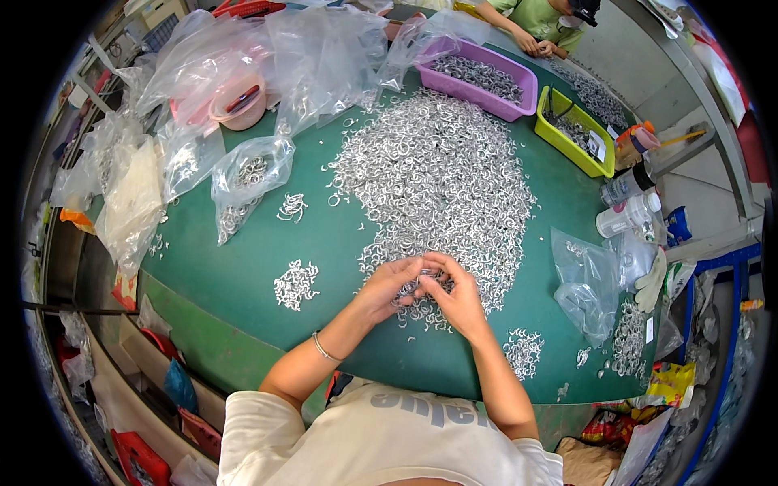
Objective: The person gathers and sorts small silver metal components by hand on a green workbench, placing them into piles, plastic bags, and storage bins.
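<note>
A large heap of small silver metal rings (438,174), many of them open like a C, covers the middle of the green table (235,275). At its near edge, my left hand (386,288) is curled around several of the rings. My right hand (459,300) meets it, thumb and fingers bent in on the same rings. Which single pieces the fingertips pinch is hidden. Smaller piles of the silver pieces lie left of my hands, a ring pile (296,285), and right of my right forearm, another ring pile (523,354).
A purple basket (531,87) and a lime green basket (596,168) hold more metal parts at the far right. Bottles (630,215) and a clear bag (582,296) line the right edge. Plastic bags (324,65) and a pink bowl (241,117) crowd the far left. A co-worker (543,24) sits opposite.
</note>
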`<state>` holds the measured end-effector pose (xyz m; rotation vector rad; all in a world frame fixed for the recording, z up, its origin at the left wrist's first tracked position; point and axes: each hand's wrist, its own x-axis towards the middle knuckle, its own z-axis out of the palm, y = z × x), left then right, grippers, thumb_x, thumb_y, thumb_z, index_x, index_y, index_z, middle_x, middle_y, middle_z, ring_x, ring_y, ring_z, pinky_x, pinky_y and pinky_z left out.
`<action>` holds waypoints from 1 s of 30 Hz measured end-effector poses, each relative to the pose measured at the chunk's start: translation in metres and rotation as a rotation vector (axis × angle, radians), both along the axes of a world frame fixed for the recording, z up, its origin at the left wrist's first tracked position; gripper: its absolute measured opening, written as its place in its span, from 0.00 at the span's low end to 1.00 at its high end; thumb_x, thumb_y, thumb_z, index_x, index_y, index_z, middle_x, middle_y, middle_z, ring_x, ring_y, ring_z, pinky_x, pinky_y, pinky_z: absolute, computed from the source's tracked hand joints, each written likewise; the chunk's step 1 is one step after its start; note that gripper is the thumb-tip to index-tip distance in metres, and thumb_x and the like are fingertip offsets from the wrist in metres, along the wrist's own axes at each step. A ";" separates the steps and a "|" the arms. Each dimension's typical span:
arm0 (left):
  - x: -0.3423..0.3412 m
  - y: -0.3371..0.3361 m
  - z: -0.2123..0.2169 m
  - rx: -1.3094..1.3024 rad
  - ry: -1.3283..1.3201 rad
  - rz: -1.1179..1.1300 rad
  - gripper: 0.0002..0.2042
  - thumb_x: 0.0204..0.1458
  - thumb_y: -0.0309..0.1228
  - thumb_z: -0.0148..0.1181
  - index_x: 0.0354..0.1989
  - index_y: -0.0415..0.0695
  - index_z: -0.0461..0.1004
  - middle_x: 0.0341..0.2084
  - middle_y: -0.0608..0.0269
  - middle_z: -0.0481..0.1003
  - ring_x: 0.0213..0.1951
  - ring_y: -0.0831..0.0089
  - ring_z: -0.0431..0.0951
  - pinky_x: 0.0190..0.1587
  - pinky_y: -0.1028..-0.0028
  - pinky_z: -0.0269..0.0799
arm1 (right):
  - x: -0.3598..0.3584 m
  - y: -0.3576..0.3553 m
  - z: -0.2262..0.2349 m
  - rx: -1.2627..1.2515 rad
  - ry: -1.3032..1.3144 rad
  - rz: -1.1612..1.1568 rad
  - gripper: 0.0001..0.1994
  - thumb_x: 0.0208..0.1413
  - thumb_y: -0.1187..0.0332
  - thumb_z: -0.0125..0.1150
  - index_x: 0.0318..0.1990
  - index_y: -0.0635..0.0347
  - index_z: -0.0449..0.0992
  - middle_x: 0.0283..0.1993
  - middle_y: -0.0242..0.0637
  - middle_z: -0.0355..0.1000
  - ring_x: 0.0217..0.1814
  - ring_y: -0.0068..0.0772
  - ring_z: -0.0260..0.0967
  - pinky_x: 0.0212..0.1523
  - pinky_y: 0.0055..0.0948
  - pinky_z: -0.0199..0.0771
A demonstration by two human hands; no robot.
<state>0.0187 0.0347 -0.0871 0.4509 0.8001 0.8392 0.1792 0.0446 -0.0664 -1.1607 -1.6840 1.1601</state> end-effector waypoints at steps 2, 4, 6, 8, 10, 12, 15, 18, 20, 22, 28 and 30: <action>0.000 0.000 -0.002 0.031 0.023 -0.022 0.19 0.59 0.45 0.53 0.50 0.43 0.72 0.30 0.71 0.71 0.28 0.85 0.67 0.19 0.87 0.59 | 0.001 -0.001 0.001 -0.128 0.073 0.040 0.13 0.54 0.78 0.58 0.48 0.66 0.73 0.38 0.34 0.75 0.38 0.19 0.69 0.39 0.19 0.68; 0.001 -0.002 -0.006 0.031 0.041 -0.026 0.19 0.59 0.45 0.52 0.50 0.42 0.72 0.30 0.70 0.70 0.27 0.85 0.66 0.19 0.88 0.59 | 0.006 0.002 -0.006 -0.240 0.203 0.063 0.12 0.55 0.79 0.57 0.47 0.66 0.73 0.38 0.35 0.75 0.37 0.20 0.70 0.38 0.19 0.69; -0.001 -0.001 -0.006 0.019 -0.048 -0.029 0.20 0.60 0.44 0.51 0.50 0.41 0.71 0.31 0.69 0.69 0.27 0.84 0.66 0.18 0.88 0.59 | 0.008 0.003 -0.010 -0.297 0.310 0.018 0.11 0.56 0.79 0.57 0.47 0.67 0.73 0.38 0.35 0.75 0.36 0.21 0.70 0.38 0.19 0.71; -0.002 -0.001 -0.004 -0.032 -0.114 -0.011 0.20 0.60 0.43 0.51 0.51 0.40 0.70 0.31 0.68 0.69 0.27 0.84 0.67 0.17 0.88 0.58 | 0.007 0.003 -0.012 -0.300 0.393 -0.095 0.11 0.57 0.79 0.56 0.47 0.68 0.73 0.36 0.34 0.75 0.34 0.21 0.71 0.37 0.19 0.72; -0.002 0.000 -0.002 -0.123 -0.158 0.028 0.19 0.61 0.40 0.51 0.52 0.38 0.69 0.32 0.66 0.69 0.28 0.83 0.67 0.17 0.89 0.57 | 0.014 0.007 -0.018 -0.325 0.347 -0.140 0.09 0.57 0.78 0.55 0.46 0.67 0.73 0.35 0.33 0.75 0.35 0.18 0.71 0.36 0.18 0.71; -0.004 0.000 -0.004 -0.119 -0.160 0.011 0.19 0.60 0.37 0.51 0.55 0.37 0.67 0.32 0.65 0.69 0.29 0.81 0.68 0.17 0.88 0.57 | 0.019 0.009 -0.023 -0.320 0.308 -0.170 0.09 0.58 0.78 0.55 0.46 0.67 0.74 0.35 0.33 0.75 0.36 0.17 0.71 0.36 0.17 0.70; -0.007 -0.001 -0.005 -0.096 -0.161 -0.010 0.20 0.59 0.32 0.51 0.59 0.38 0.64 0.37 0.63 0.71 0.32 0.80 0.71 0.18 0.89 0.58 | 0.018 0.008 -0.022 -0.255 0.285 -0.196 0.10 0.58 0.78 0.54 0.47 0.67 0.73 0.34 0.33 0.75 0.37 0.18 0.71 0.38 0.17 0.69; -0.004 -0.001 0.007 -0.103 -0.125 -0.004 0.23 0.56 0.26 0.52 0.62 0.40 0.61 0.45 0.60 0.72 0.38 0.78 0.74 0.22 0.90 0.62 | 0.013 0.004 -0.014 -0.160 0.295 -0.227 0.10 0.59 0.77 0.54 0.48 0.67 0.73 0.34 0.32 0.75 0.37 0.17 0.70 0.39 0.16 0.68; -0.003 -0.002 0.009 -0.076 -0.117 -0.005 0.25 0.54 0.23 0.53 0.63 0.42 0.60 0.50 0.58 0.72 0.41 0.77 0.76 0.24 0.90 0.65 | 0.012 0.003 -0.014 -0.093 0.277 -0.221 0.10 0.60 0.76 0.54 0.48 0.67 0.72 0.34 0.30 0.74 0.37 0.16 0.69 0.40 0.16 0.68; -0.004 -0.003 -0.001 -0.004 -0.137 -0.017 0.27 0.52 0.19 0.54 0.63 0.44 0.60 0.54 0.57 0.70 0.43 0.78 0.77 0.27 0.89 0.67 | 0.011 0.003 -0.015 -0.115 0.307 -0.226 0.10 0.60 0.76 0.54 0.48 0.67 0.72 0.34 0.29 0.73 0.37 0.16 0.69 0.40 0.16 0.68; -0.006 -0.004 -0.009 0.066 -0.138 -0.029 0.29 0.49 0.16 0.55 0.62 0.46 0.61 0.50 0.58 0.72 0.37 0.82 0.76 0.26 0.87 0.64 | 0.011 0.001 -0.016 -0.152 0.320 -0.230 0.10 0.59 0.77 0.54 0.48 0.67 0.72 0.34 0.29 0.73 0.38 0.16 0.69 0.41 0.16 0.68; -0.006 -0.005 -0.006 0.070 -0.117 -0.028 0.29 0.50 0.17 0.55 0.62 0.45 0.60 0.49 0.56 0.73 0.36 0.82 0.76 0.25 0.88 0.65 | 0.011 0.001 -0.015 -0.156 0.313 -0.224 0.10 0.59 0.77 0.54 0.48 0.67 0.72 0.34 0.29 0.73 0.38 0.16 0.69 0.41 0.16 0.68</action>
